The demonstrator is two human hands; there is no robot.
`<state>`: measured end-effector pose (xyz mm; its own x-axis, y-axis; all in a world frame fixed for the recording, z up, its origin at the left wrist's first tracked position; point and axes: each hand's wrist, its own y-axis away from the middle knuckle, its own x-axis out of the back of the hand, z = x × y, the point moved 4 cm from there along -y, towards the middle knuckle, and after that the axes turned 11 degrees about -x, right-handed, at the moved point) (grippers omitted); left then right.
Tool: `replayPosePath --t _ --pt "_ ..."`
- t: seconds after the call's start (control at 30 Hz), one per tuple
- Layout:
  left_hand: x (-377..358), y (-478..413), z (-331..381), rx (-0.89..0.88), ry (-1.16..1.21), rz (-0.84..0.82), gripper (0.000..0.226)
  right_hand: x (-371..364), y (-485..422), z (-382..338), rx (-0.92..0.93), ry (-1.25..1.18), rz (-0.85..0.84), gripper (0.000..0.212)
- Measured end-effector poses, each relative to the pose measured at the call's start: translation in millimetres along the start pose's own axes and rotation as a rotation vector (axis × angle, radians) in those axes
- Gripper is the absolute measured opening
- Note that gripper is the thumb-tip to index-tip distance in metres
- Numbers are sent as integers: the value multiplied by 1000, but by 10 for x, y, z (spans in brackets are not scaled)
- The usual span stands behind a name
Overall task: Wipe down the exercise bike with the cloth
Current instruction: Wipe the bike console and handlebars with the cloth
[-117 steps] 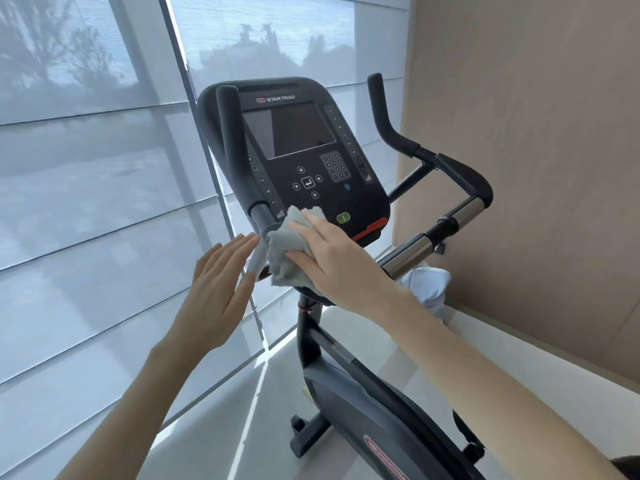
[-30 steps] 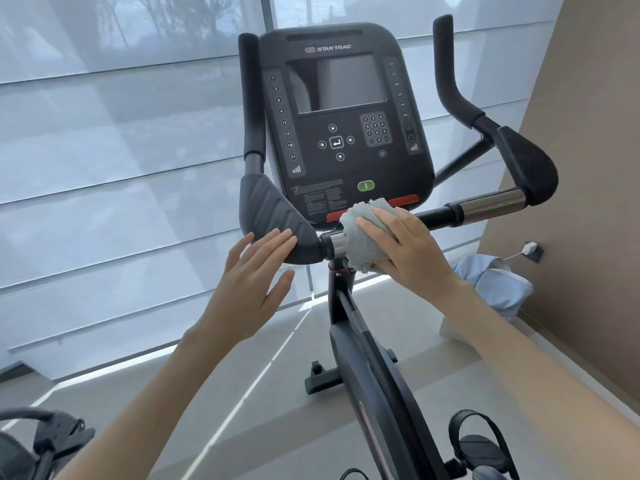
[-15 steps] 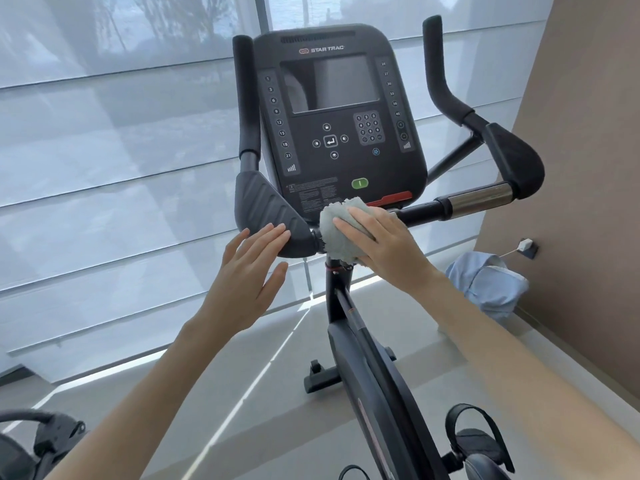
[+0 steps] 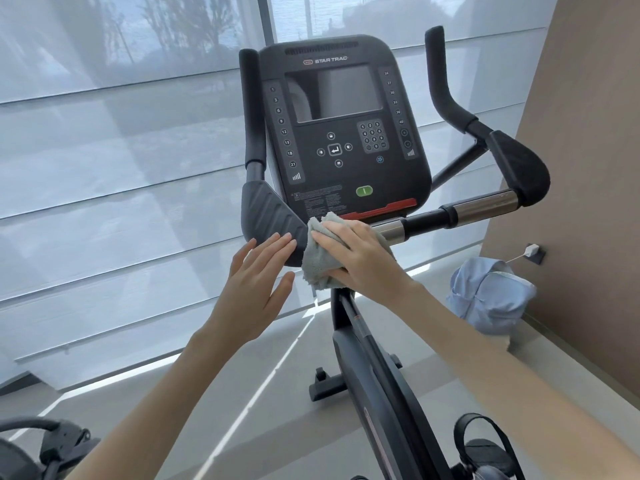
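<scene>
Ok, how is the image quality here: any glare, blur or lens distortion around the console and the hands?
Head view: backlit by the shaded window, yet evenly exposed; the black console's dark screen mirrors the room, though its printed labels stay legible; the blind slats bow and fan out, wide-angle distortion; the right hand on the grey cloth and the open left hand look sharp; bright sun stripes cross the floor.

Soft, sharp daylight through blinds (image 4: 121, 168)
</scene>
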<state>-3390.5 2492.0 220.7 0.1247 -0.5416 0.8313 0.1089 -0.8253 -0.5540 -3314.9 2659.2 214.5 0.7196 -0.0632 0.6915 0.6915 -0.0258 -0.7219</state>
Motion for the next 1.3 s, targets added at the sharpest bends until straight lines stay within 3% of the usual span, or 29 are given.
replayPosePath --t 0.17,0.37,0.53,0.6,0.73,0.9,1.13,1.3 --pt "-1 -9 -16 -5 14 23 49 127 -108 180 -85 -154 -115 52" --pt "-14 9 -16 -1 30 40 47 223 -161 609 -311 -123 -215 44" --pt "-31 11 -23 10 40 47 47 94 -231 358 -443 150 -223 70" --pt "-38 11 -24 11 38 52 47 35 -268 182 -456 157 -203 69" --pt "-52 10 -34 -4 33 64 47 -2 -196 -11 -412 74 -49 48" --pt "-49 1 -43 -17 31 74 46 121 37 277 -301 26 77 42" --pt "-44 3 -11 -1 29 75 46 144 -115 348 -572 158 -47 52" --pt "-58 12 -18 11 12 72 46 3 -305 -104 -524 110 -48 42"
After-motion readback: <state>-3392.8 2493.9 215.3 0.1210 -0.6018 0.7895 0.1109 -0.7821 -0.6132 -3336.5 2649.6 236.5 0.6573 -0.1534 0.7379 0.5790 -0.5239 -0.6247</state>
